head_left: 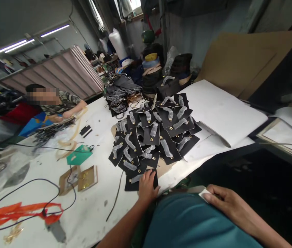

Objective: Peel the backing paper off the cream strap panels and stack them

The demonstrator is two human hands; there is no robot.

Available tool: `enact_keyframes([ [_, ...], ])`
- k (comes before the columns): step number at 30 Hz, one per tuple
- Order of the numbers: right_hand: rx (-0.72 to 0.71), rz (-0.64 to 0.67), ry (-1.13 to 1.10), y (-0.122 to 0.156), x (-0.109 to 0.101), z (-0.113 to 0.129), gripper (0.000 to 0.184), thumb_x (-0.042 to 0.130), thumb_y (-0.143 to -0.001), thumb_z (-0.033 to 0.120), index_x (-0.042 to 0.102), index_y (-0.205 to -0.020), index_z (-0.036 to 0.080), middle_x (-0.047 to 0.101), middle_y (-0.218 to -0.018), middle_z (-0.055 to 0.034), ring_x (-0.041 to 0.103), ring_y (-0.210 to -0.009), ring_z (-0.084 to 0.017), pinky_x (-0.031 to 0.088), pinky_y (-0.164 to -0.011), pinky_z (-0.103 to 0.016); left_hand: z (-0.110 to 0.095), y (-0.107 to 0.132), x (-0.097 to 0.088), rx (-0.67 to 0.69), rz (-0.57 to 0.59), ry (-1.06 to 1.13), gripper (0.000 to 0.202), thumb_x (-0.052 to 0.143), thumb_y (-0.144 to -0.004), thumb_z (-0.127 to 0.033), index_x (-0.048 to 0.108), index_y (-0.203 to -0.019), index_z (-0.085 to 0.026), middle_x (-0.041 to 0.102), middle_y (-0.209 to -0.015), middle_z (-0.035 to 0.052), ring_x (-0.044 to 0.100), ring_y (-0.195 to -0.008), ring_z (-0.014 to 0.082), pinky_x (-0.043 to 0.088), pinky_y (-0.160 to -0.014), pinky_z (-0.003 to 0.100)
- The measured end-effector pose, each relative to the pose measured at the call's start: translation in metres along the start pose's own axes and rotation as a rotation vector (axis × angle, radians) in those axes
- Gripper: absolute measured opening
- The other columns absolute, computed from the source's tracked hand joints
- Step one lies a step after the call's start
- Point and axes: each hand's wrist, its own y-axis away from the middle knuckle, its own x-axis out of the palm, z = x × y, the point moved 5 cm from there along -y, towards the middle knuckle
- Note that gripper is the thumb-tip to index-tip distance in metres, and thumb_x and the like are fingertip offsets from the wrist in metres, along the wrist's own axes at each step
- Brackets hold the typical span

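Left hand point(148, 187): fingers spread, laid on one black panel point(132, 187) at the desk's point(98, 203) near edge, not clenched. The panel bears a handle point(137, 178) in clear wrap, with a gold-coloured fitting.

Pile of black panels point(148, 137): overlapping, from that edge back toward the far side. Most show a wrapped handle; by judgement, handles on these are done. What is left cannot be told.

Right hand point(224, 199): fingers pinching a pale piece point(204, 193), off the near edge; its other side unseen.

Surface, left to right: orange strip point(14, 213), near left corner; green box point(78, 156); open carton point(96, 176) of gold-coloured parts; wrapped black goods point(122, 89), far edge; white sheet point(207, 101), right end.

Room, left to right: strip lights point(55, 31); pleated pink partition point(55, 72); co-worker point(69, 100) at the far left edge; brown board point(238, 65) propped beyond the right end.
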Motion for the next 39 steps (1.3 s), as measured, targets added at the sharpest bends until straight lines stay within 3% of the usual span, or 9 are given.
enact_keyframes([
  [6, 0.064, -0.086, 0.014, -0.019, 0.008, -0.005, 0.053, 0.059, -0.09, 0.071, 0.066, -0.081, 0.02, 0.061, -0.078, -0.0012, 0.053, -0.076, -0.02, 0.042, -0.067, -0.027, 0.039, -0.004, 0.009, 0.129, 0.155, -0.179, 0.08, 0.078, -0.077, -0.038, 0.05, -0.149, -0.016, 0.042, -0.161, 0.0164, 0.029, -0.151, 0.0361, 0.006, -0.127, 0.056],
  [11, 0.038, -0.137, 0.026, -0.028, 0.015, 0.005, 0.053, 0.056, -0.091, 0.071, 0.065, -0.08, 0.019, 0.06, -0.076, -0.0013, 0.051, -0.074, -0.019, 0.04, -0.067, -0.027, 0.036, -0.028, 0.004, 0.171, 0.331, -0.243, 0.074, 0.084, -0.07, -0.041, 0.062, -0.137, -0.018, 0.064, -0.126, 0.018, 0.052, -0.125, 0.0392, 0.032, -0.112, 0.057],
  [16, 0.041, -0.24, 0.023, -0.036, 0.016, 0.006, 0.057, 0.052, -0.093, 0.073, 0.06, -0.076, 0.019, 0.056, -0.069, 0.0006, 0.046, -0.066, -0.016, 0.035, -0.063, -0.027, 0.03, -0.043, -0.026, 0.227, 0.296, -0.223, 0.085, 0.085, -0.068, -0.052, 0.058, -0.142, -0.02, 0.062, -0.12, 0.0152, 0.054, -0.116, 0.0369, 0.041, -0.103, 0.05],
  [19, 0.002, -0.246, -0.024, -0.044, 0.017, 0.015, 0.055, 0.051, -0.095, 0.072, 0.059, -0.08, 0.019, 0.053, -0.066, 0.0022, 0.044, -0.063, -0.014, 0.034, -0.061, -0.027, 0.014, -0.057, -0.06, 0.215, 0.2, -0.086, 0.11, 0.089, -0.053, -0.066, 0.052, -0.147, -0.021, 0.061, -0.118, 0.0134, 0.056, -0.112, 0.036, 0.047, -0.098, 0.047],
  [21, -0.06, -0.207, -0.069, -0.05, 0.02, 0.028, 0.053, 0.052, -0.096, 0.07, 0.059, -0.083, 0.019, 0.052, -0.068, 0.0026, 0.045, -0.064, -0.014, 0.035, -0.062, -0.027, -0.005, -0.069, -0.085, 0.223, 0.147, 0.037, 0.111, 0.09, -0.053, -0.063, 0.051, -0.148, -0.022, 0.061, -0.123, 0.0128, 0.058, -0.114, 0.0351, 0.048, -0.099, 0.046],
  [25, -0.174, -0.126, -0.163, -0.059, 0.022, 0.058, 0.048, 0.053, -0.098, 0.065, 0.06, -0.091, 0.018, 0.054, -0.073, 0.002, 0.05, -0.067, -0.014, 0.04, -0.064, -0.026, -0.052, -0.088, -0.126, 0.323, 0.152, 0.325, 0.067, 0.078, -0.073, -0.037, 0.06, -0.136, -0.023, 0.065, -0.123, 0.0097, 0.062, -0.111, 0.029, 0.049, -0.101, 0.041],
  [28, -0.228, -0.134, -0.227, -0.061, 0.019, 0.071, 0.047, 0.055, -0.098, 0.064, 0.059, -0.089, 0.018, 0.052, -0.071, 0.0029, 0.05, -0.064, -0.013, 0.041, -0.063, -0.026, -0.078, -0.099, -0.148, 0.404, 0.231, 0.63, 0.045, 0.063, -0.086, -0.035, 0.065, -0.129, -0.02, 0.069, -0.12, 0.0092, 0.064, -0.109, 0.0275, 0.049, -0.101, 0.039],
  [32, -0.244, -0.204, -0.269, -0.066, 0.012, 0.075, 0.048, 0.062, -0.094, 0.064, 0.057, -0.085, 0.018, 0.047, -0.067, 0.0047, 0.046, -0.06, -0.011, 0.039, -0.058, -0.024, -0.095, -0.11, -0.156, 0.367, 0.354, 0.982, 0.039, 0.053, -0.096, -0.04, 0.069, -0.122, -0.017, 0.073, -0.111, 0.0084, 0.063, -0.112, 0.0293, 0.046, -0.106, 0.041],
  [39, -0.29, -0.302, -0.301, -0.066, 0.0, 0.084, 0.05, 0.067, -0.09, 0.064, 0.054, -0.077, 0.018, 0.044, -0.061, 0.0059, 0.045, -0.056, -0.01, 0.036, -0.053, -0.022, -0.132, -0.11, -0.142, 0.257, 0.563, 1.236, 0.044, 0.055, -0.091, -0.042, 0.071, -0.12, -0.013, 0.074, -0.099, 0.0097, 0.066, -0.093, 0.0273, 0.053, -0.085, 0.036],
])
